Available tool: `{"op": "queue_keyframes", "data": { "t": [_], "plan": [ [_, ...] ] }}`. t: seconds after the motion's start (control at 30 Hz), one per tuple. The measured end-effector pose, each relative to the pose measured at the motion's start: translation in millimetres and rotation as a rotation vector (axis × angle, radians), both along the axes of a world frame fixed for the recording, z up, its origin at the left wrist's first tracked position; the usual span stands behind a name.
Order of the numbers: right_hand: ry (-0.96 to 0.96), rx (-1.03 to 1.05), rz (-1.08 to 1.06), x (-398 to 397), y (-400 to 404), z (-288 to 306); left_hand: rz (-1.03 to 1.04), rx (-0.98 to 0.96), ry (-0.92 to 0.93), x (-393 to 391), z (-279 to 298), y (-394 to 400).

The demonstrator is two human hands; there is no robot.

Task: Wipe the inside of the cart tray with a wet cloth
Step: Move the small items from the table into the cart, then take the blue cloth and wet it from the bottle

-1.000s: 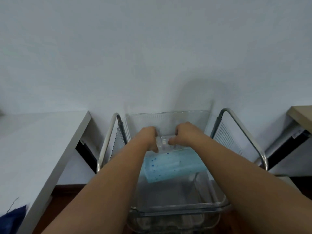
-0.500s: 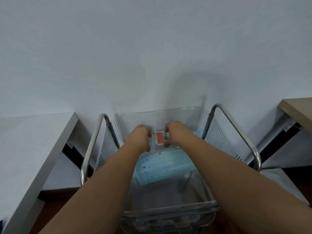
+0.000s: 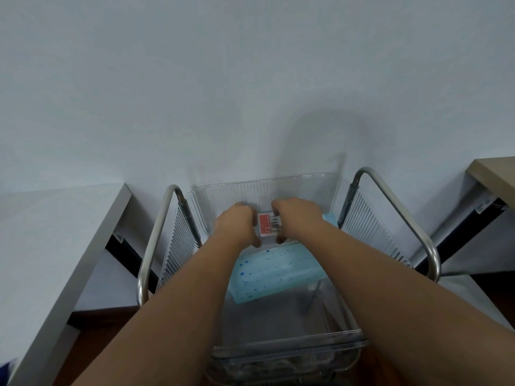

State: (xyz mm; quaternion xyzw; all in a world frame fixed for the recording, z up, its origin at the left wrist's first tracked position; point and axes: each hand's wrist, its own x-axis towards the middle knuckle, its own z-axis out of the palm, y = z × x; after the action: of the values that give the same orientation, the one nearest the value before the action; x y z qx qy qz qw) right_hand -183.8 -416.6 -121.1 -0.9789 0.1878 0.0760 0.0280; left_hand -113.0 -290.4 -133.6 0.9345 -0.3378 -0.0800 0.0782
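The clear plastic cart tray point(image 3: 289, 348) sits in front of me between two metal handles. A light blue cloth with dark blue spots point(image 3: 274, 273) lies flat on the tray's floor, near its middle. My left hand point(image 3: 237, 225) and my right hand point(image 3: 296, 215) reach deep into the tray, close to its far wall. Between them they hold a small clear box with a red label point(image 3: 266, 227), each hand gripping one side. Neither hand touches the cloth.
Curved metal handles rise on the left point(image 3: 156, 243) and on the right point(image 3: 401, 221) of the cart. A white table point(image 3: 55, 246) stands at the left and a wooden desk corner point(image 3: 496, 174) at the right. A plain wall is just behind the cart.
The view has shifted so the cart sits more to the centre. The small red-labelled box, hidden a second ago, now shows between my hands, which have stayed at the far wall.
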Motion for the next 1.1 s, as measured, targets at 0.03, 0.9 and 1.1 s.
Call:
{"op": "queue_keyframes", "data": {
  "t": [0.03,0.9,1.1],
  "plan": [
    [-0.005,-0.001,0.001,0,-1,-1,0.0,-0.002,0.001,0,0,0],
    [-0.65,0.598,0.231,-54,149,127,0.086,-0.638,-0.209,-70,149,240],
    [-0.549,0.641,0.463,-58,237,119,0.301,-0.441,-0.271,-81,120,358]
  ]
}}
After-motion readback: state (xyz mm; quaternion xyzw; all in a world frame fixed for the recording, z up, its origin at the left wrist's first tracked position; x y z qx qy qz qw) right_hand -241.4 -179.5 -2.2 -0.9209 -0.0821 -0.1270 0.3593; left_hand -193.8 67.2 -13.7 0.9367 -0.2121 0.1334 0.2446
